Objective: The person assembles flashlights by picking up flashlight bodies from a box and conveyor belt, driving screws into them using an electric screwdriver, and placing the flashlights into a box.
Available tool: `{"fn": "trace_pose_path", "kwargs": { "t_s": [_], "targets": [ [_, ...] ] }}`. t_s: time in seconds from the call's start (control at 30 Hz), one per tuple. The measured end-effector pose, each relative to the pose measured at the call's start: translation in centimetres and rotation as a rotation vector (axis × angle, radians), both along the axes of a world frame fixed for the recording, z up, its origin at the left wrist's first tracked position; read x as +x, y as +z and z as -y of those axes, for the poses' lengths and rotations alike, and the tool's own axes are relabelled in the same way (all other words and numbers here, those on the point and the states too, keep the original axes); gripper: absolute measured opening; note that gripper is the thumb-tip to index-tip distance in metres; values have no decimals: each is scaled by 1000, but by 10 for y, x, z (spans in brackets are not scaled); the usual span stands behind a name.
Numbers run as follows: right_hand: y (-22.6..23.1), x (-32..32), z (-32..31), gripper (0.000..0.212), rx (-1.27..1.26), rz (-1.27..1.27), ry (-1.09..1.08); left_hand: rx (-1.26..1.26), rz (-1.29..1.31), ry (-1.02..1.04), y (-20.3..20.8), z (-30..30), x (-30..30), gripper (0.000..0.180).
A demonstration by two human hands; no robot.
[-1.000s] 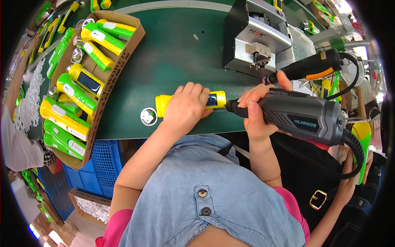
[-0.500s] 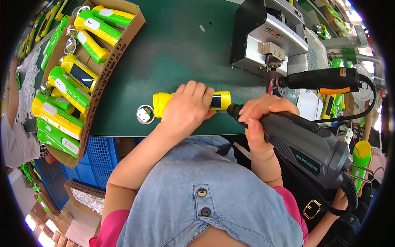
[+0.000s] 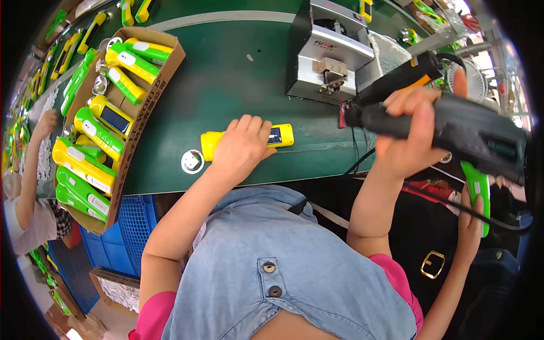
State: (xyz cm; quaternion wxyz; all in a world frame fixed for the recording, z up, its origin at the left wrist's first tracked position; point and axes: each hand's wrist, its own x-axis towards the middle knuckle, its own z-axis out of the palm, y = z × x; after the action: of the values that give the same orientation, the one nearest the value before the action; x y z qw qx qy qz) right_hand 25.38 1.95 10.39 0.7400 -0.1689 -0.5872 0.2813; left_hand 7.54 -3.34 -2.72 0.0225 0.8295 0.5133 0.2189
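Observation:
A yellow flashlight (image 3: 285,134) with a small dark solar panel lies on its side on the green tabletop. Over its middle, my left hand (image 3: 242,148) is wrapped, holding it down. A round silver lamp head (image 3: 192,162) with a white piece in it rests by the flashlight's wide end. My right hand (image 3: 412,129) grips a dark grey electric screwdriver (image 3: 479,133), raised at the right and slightly blurred. Its tip points left, apart from the flashlight.
A cardboard box (image 3: 148,107) of green and yellow flashlights stands at the left. A metal machine (image 3: 323,59) sits at the back right, a second black screwdriver (image 3: 396,79) beside it. Co-workers' arms show at both sides, one hand (image 3: 470,212) holding a green flashlight.
The screwdriver has come away from the flashlight's narrow end, lifted up and right by my right hand. My left hand stays on the flashlight. The whole view has shifted a little.

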Motion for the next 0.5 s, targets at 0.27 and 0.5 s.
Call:
{"fn": "trace_pose_path", "kwargs": {
  "t_s": [0.27,0.5],
  "targets": [
    [-7,3,-55,55,-33,35,-110,3,-116,-17,7,-17,40,66],
    [-24,5,-76,35,-52,70,-104,-101,65,156,20,6,-27,56]
  ]
}}
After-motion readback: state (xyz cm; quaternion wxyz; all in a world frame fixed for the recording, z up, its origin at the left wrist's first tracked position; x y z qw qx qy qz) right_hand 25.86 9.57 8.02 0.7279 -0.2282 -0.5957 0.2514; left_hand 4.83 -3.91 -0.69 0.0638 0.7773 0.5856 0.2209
